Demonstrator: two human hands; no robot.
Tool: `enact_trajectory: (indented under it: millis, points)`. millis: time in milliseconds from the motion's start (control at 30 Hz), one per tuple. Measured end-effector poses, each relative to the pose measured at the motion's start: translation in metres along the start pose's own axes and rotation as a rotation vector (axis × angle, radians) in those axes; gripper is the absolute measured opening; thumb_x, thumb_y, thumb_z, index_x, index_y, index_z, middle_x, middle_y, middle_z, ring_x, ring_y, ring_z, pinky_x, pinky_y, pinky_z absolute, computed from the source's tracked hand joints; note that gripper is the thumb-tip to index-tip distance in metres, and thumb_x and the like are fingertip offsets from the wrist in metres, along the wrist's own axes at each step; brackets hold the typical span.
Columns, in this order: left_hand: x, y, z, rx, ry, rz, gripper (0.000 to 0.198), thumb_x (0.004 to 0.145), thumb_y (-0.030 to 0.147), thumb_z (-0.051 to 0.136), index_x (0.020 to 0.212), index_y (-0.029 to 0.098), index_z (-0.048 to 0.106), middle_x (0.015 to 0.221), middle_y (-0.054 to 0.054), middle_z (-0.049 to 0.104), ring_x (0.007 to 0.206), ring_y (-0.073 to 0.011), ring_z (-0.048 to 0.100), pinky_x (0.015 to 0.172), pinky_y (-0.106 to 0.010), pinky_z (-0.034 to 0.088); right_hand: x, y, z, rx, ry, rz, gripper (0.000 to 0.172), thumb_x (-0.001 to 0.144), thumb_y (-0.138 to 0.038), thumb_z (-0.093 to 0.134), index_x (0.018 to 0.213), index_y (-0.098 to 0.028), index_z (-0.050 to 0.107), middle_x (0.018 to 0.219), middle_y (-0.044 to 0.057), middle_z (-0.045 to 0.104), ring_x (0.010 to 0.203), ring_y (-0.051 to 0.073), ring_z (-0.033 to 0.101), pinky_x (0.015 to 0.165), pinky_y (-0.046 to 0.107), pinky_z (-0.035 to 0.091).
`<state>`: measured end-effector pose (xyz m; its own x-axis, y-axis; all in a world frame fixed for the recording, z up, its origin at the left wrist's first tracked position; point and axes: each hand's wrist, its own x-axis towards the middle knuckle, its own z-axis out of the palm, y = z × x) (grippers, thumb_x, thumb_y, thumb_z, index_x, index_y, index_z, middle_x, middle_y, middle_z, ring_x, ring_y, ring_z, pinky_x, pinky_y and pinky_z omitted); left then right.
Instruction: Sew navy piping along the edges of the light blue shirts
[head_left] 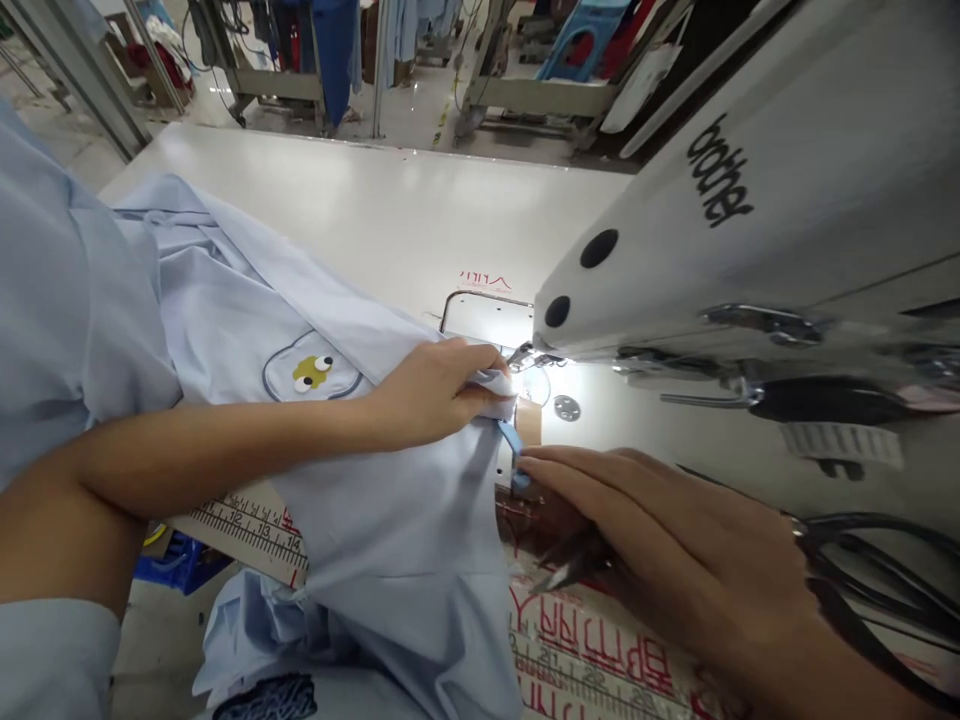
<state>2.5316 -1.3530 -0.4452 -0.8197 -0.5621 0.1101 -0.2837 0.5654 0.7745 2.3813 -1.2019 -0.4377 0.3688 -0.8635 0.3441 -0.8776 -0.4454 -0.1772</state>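
Two hands, apart: left hand (435,392) pinches one pale-blue shirt (390,510) beside one Brother sewing machine (720,220); right hand (660,530), fingertips (534,462) on one blue strip (511,445).

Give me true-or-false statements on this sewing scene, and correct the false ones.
The left hand rests on the machine head. False: it pinches pale blue cloth beside the presser foot.
The right hand has its fingertips on a blue strip. True.
The machine head reads "brother". True.
The pocket shows a red flower. False: it shows a yellow cartoon with round eyes.
A ruler scale lies below the left forearm. True.
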Motion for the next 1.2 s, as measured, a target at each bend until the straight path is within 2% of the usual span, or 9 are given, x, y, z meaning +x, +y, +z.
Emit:
enact_trajectory:
  millis: [200, 467, 533, 667, 767, 867, 967, 1100, 1200]
  points:
    - [0.000, 0.001, 0.001, 0.026, 0.005, -0.018, 0.008, 0.079, 0.013, 0.055, 0.083, 0.018, 0.060, 0.084, -0.001, 0.062, 0.080, -0.0134, 0.057, 0.077, -0.028, 0.046, 0.015, -0.009, 0.010, -0.212, 0.151, -0.329, 0.029, 0.081, -0.001, 0.049, 0.109, -0.004, 0.056, 0.102, 0.017, 0.066, 0.086, 0.025, 0.061, 0.068, 0.036, 0.049]
    - [-0.004, 0.003, -0.001, 0.009, -0.020, 0.008, 0.008, 0.081, 0.015, 0.055, 0.085, 0.017, 0.061, 0.083, -0.003, 0.060, 0.075, -0.0122, 0.056, 0.074, -0.026, 0.047, -0.002, -0.012, 0.013, -0.111, 0.065, -0.335, 0.033, 0.080, 0.001, 0.048, 0.113, 0.000, 0.052, 0.114, 0.023, 0.059, 0.095, 0.024, 0.060, 0.067, 0.034, 0.051]
    - [-0.010, 0.002, -0.003, 0.059, -0.053, 0.138, 0.009, 0.083, 0.016, 0.054, 0.088, 0.017, 0.061, 0.085, -0.004, 0.061, 0.081, -0.0138, 0.056, 0.077, -0.027, 0.047, -0.005, -0.007, 0.012, -0.051, 0.057, -0.305, 0.036, 0.083, -0.001, 0.043, 0.118, -0.001, 0.050, 0.117, 0.020, 0.058, 0.099, 0.022, 0.058, 0.071, 0.033, 0.052]
    - [-0.026, -0.003, -0.008, 0.353, -0.148, 0.541, 0.019, 0.091, 0.015, 0.042, 0.094, 0.018, 0.060, 0.104, -0.005, 0.066, 0.105, -0.0185, 0.052, 0.093, -0.033, 0.043, -0.008, 0.009, 0.016, 0.049, 0.145, -0.092, 0.048, 0.080, -0.001, 0.042, 0.126, -0.012, 0.047, 0.122, 0.013, 0.056, 0.109, 0.020, 0.053, 0.079, 0.033, 0.051]
    - [-0.034, -0.005, -0.012, 0.557, -0.132, 0.697, 0.023, 0.093, 0.014, 0.037, 0.099, 0.016, 0.059, 0.115, -0.005, 0.062, 0.113, -0.0197, 0.047, 0.096, -0.033, 0.041, -0.002, 0.020, 0.021, 0.040, 0.183, -0.072, 0.061, 0.075, 0.005, 0.038, 0.132, -0.016, 0.042, 0.122, 0.010, 0.056, 0.108, 0.021, 0.053, 0.081, 0.036, 0.051]
    - [-0.035, -0.004, -0.015, 0.628, -0.112, 0.693, 0.022, 0.092, 0.015, 0.039, 0.100, 0.016, 0.059, 0.114, -0.007, 0.060, 0.108, -0.0180, 0.050, 0.097, -0.031, 0.041, 0.006, 0.022, 0.021, -0.033, 0.181, -0.129, 0.063, 0.071, 0.007, 0.037, 0.130, -0.016, 0.044, 0.118, 0.008, 0.060, 0.097, 0.020, 0.055, 0.077, 0.036, 0.053]
    - [-0.032, -0.003, -0.020, 0.637, -0.114, 0.641, 0.022, 0.091, 0.016, 0.041, 0.106, 0.015, 0.057, 0.110, -0.011, 0.059, 0.100, -0.0174, 0.052, 0.094, -0.030, 0.043, 0.012, 0.019, 0.017, -0.131, 0.194, -0.180, 0.055, 0.070, 0.008, 0.037, 0.119, -0.012, 0.052, 0.112, 0.008, 0.063, 0.084, 0.019, 0.055, 0.072, 0.034, 0.054]
    - [-0.029, -0.005, -0.027, 0.642, -0.187, 0.670, 0.027, 0.089, 0.018, 0.042, 0.112, 0.013, 0.054, 0.123, -0.013, 0.053, 0.117, -0.0232, 0.044, 0.100, -0.037, 0.041, 0.015, 0.018, 0.014, -0.195, 0.193, -0.194, 0.050, 0.070, 0.010, 0.033, 0.110, -0.008, 0.057, 0.110, 0.009, 0.064, 0.085, 0.021, 0.055, 0.072, 0.035, 0.054]
    - [-0.027, -0.011, -0.028, 0.655, -0.170, 0.663, 0.030, 0.090, 0.022, 0.043, 0.117, 0.014, 0.053, 0.130, -0.013, 0.049, 0.126, -0.0269, 0.036, 0.105, -0.043, 0.036, 0.013, 0.021, 0.014, -0.231, 0.156, -0.180, 0.051, 0.072, 0.010, 0.033, 0.111, -0.010, 0.058, 0.114, 0.008, 0.062, 0.087, 0.020, 0.057, 0.071, 0.034, 0.054]
